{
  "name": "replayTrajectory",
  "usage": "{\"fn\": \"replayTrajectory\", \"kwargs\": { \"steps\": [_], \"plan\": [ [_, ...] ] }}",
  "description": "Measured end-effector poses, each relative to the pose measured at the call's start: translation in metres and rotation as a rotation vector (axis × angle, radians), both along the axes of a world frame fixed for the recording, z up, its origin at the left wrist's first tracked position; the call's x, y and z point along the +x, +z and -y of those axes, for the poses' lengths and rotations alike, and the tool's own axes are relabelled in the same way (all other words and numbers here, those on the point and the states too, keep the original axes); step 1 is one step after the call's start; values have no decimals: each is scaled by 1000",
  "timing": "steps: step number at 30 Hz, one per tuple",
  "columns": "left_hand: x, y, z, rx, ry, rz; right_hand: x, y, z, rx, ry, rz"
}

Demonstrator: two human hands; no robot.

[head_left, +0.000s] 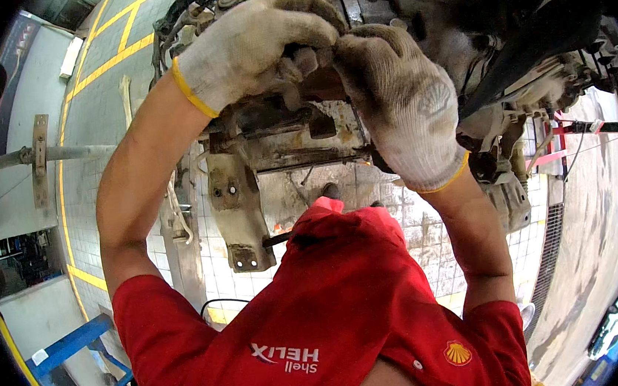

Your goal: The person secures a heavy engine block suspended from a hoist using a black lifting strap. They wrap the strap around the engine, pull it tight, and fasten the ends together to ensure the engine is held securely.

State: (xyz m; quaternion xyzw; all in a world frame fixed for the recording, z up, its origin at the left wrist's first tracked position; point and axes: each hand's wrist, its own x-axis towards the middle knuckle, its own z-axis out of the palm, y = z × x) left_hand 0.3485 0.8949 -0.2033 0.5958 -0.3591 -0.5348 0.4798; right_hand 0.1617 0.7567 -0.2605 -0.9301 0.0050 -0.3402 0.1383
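Both my hands wear white knit work gloves with yellow cuffs, their fingers stained dark. They meet at the greasy underside of a vehicle's engine and gearbox (425, 3). My left hand (257, 45) reaches in from the left with its fingers curled. Just under them are a stubby greyish metal part (302, 63) and a bracket-like fitting. Close beside it, almost touching, my right hand (404, 94) is bent with its fingers closed inward. What the fingertips of either hand grip is hidden by the gloves. Below hangs a worn metal crossmember bracket (240, 207) with bolt holes.
A thick black pipe or hose (533, 48) slants along the right. Red metal bars (564, 142) stand further right, past a floor grating (547, 267). Blue metal framework (78, 349) is at lower left. Yellow lines (114, 59) mark the tiled floor.
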Motion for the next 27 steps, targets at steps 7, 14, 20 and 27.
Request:
{"fn": "replayTrajectory", "kwargs": {
  "steps": [7, 14, 20, 27],
  "plan": [
    [-16, -26, 2, -22, 169, 306, -1, -13, -1, 96, 2, -33],
    [-16, -15, -6, -141, 95, 811, 10, -7, -5, 379, 33, 144],
    [4, -19, 0, -315, 216, 1198, 31, -7, 6, 258, -25, 141],
    [55, -23, 13, -302, 143, 1392, 62, 2, 6, 250, -241, 25]
  ]
}}
